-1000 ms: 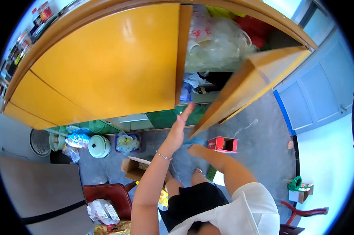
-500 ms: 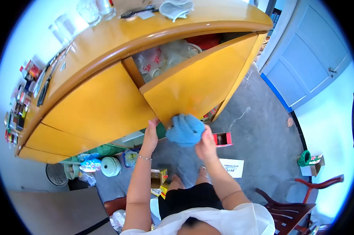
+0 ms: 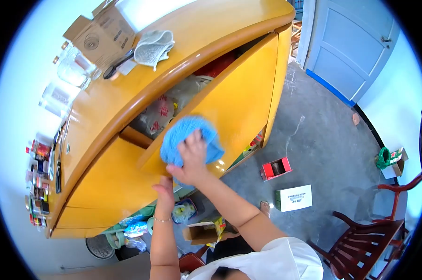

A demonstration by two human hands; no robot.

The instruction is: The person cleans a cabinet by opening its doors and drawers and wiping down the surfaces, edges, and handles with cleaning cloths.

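Head cam: R hand (image 3: pixel 192 157) + blue cloth (image 3: pixel 185 132) now higher on door (image 3: pixel 248 91).

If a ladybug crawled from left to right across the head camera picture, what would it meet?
Little jars → cardboard box → blue cloth with the right hand on it → small red box → pale blue door.
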